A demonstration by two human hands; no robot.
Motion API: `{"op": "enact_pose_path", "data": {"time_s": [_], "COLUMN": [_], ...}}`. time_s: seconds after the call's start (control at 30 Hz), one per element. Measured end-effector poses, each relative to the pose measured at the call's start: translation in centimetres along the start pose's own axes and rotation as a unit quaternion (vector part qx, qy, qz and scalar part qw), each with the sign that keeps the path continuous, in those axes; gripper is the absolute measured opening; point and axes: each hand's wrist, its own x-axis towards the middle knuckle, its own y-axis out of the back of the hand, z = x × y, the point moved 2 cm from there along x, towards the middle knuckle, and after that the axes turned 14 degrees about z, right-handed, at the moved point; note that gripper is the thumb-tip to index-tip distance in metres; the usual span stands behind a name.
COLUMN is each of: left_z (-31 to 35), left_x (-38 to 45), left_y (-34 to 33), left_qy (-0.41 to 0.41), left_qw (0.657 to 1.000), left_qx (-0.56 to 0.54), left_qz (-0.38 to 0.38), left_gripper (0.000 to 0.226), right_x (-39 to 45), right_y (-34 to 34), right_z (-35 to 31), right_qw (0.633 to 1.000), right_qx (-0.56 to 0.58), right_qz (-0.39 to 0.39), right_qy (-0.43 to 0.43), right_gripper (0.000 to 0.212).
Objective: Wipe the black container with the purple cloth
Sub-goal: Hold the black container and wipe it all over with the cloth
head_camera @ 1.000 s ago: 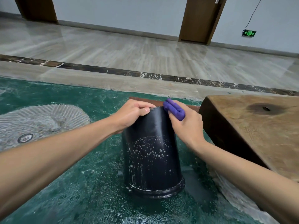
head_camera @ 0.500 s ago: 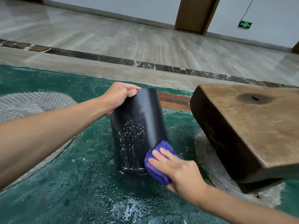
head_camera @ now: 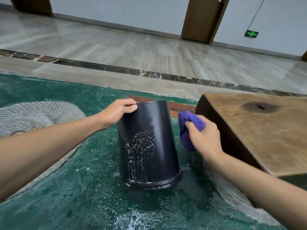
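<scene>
The black container [head_camera: 147, 143] stands upside down on the wet green surface [head_camera: 66, 196], its rim at the bottom and white soap specks on its near side. My left hand [head_camera: 116, 113] grips its upper left edge. My right hand [head_camera: 204, 138] holds the bunched purple cloth [head_camera: 187, 128] just to the right of the container, a small gap away from its wall.
A thick wooden slab [head_camera: 259, 130] juts in from the right, close behind my right hand. A grey ribbed disc [head_camera: 36, 113] lies in the green surface at left. Foam [head_camera: 132, 219] sits on the wet surface in front. Tiled floor and doors lie beyond.
My right hand with the cloth has risen from the container's lower right base to beside its upper right side, off the wall. The left hand keeps its grip on the top.
</scene>
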Motion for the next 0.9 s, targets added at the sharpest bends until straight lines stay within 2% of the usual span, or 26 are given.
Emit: {"op": "enact_pose_path", "data": {"time_s": [0.1, 0.17, 0.23, 0.33, 0.47, 0.6, 0.67, 0.8, 0.87, 0.9], "left_z": [0.1, 0.2, 0.3, 0.4, 0.4, 0.2, 0.0, -0.3, -0.2, 0.0], "left_x": [0.2, 0.3, 0.6, 1.0, 1.6, 2.4, 2.6, 2.7, 2.4, 2.1], "left_y": [-0.8, -1.4, -1.7, -2.0, -2.7, -3.7, -3.7, -3.1, -3.0, -3.1], "left_qy": [-0.002, -0.002, 0.001, 0.008, 0.012, 0.021, 0.027, 0.047, 0.057, 0.056], "left_qw": [1.000, 1.000, 1.000, 1.000, 0.999, 0.998, 0.997, 0.994, 0.993, 0.994], "left_qx": [-0.018, -0.020, -0.018, -0.020, -0.051, -0.050, -0.058, -0.073, -0.078, -0.081], "left_qz": [-0.013, -0.014, -0.008, -0.006, 0.016, 0.031, 0.039, 0.062, 0.061, 0.055], "left_gripper": [0.027, 0.027, 0.035, 0.044, 0.041, 0.042, 0.044, 0.040, 0.039, 0.036], "right_x": [2.4, 2.7, 2.6, 1.5, -0.5, -2.7, -4.2, -8.0, -9.6, -10.2], "right_y": [-2.5, -3.9, -4.7, -5.0, -5.3, -5.6, -5.3, -2.7, -1.2, -0.5], "right_z": [-1.0, -1.8, -2.8, -4.4, -5.4, -3.9, -2.2, 1.9, 3.8, 4.2], "right_qw": [0.997, 0.997, 1.000, 0.984, 0.934, 0.837, 0.802, 0.751, 0.739, 0.746], "right_qx": [0.016, 0.018, -0.004, -0.083, -0.158, -0.306, -0.326, -0.329, -0.342, -0.331], "right_qz": [-0.001, -0.010, -0.006, -0.001, 0.017, -0.068, -0.116, -0.226, -0.269, -0.278], "right_qy": [-0.070, -0.070, -0.001, 0.159, 0.321, 0.449, 0.487, 0.526, 0.515, 0.507], "right_gripper": [0.023, 0.026, 0.027, 0.034, 0.034, 0.036, 0.039, 0.058, 0.066, 0.063]}}
